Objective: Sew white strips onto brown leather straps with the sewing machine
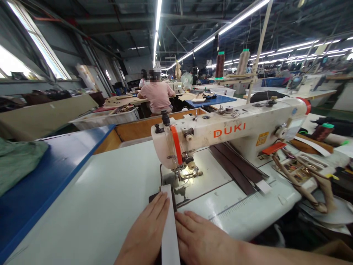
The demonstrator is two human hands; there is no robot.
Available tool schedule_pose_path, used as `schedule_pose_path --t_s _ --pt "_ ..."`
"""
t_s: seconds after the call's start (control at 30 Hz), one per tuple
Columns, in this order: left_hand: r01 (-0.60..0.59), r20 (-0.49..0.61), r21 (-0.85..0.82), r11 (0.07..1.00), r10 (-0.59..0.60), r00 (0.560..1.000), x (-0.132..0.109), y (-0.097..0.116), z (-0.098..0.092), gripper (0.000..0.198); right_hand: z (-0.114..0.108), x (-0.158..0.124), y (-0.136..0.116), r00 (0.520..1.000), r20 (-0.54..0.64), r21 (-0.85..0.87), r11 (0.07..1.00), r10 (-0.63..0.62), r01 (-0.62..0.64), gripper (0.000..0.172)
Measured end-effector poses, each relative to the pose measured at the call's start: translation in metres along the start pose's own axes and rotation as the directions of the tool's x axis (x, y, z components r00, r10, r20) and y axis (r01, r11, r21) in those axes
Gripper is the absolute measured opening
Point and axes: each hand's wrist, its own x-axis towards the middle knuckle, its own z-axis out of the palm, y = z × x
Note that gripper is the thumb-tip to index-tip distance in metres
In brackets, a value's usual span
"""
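Observation:
A white strip (168,224) lies on top of a dark strip (153,197) on the sewing table (110,198), running toward the presser foot (190,172) of a white DUKI sewing machine (234,132). My left hand (146,235) rests flat with fingers together along the white strip's left edge. My right hand (201,239) lies flat against its right edge. Both press the strips down a short way in front of the needle.
Long dark brown strips (237,167) lie under the machine arm. Tan straps (306,180) and clutter sit at right. Thread cones (220,64) stand behind the machine. A blue surface (49,180) with green cloth (16,162) is at left. A person in pink (157,95) sits ahead.

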Motion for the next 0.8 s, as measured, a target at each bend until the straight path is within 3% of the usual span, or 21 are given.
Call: schedule_pose_path --t_s 0.23,0.37,0.53,0.63,0.8 --pt "-0.013 -0.007 0.133 0.991 0.014 1.000 0.014 0.000 -0.002 0.044 -0.008 -0.003 0.009 0.999 0.008 0.023 0.999 -0.037 0.037 0.033" --pt "0.000 0.014 0.142 0.990 -0.002 1.000 0.010 0.000 0.003 0.045 0.003 -0.003 0.010 0.999 -0.039 0.020 0.999 -0.029 0.030 0.031" --pt "0.043 -0.045 0.109 0.993 -0.039 0.998 0.003 0.000 0.013 0.046 0.022 0.000 0.010 0.990 -0.135 -0.049 0.998 -0.032 0.026 0.024" --pt "0.012 -0.088 0.118 0.993 -0.002 0.996 0.006 -0.001 0.007 0.044 0.028 0.002 0.011 0.974 -0.223 -0.079 0.997 -0.038 0.021 0.021" --pt "-0.021 -0.065 0.147 0.989 0.030 0.997 0.010 -0.004 -0.003 0.043 0.040 0.003 0.015 0.917 -0.394 -0.123 0.992 -0.060 0.012 0.023"
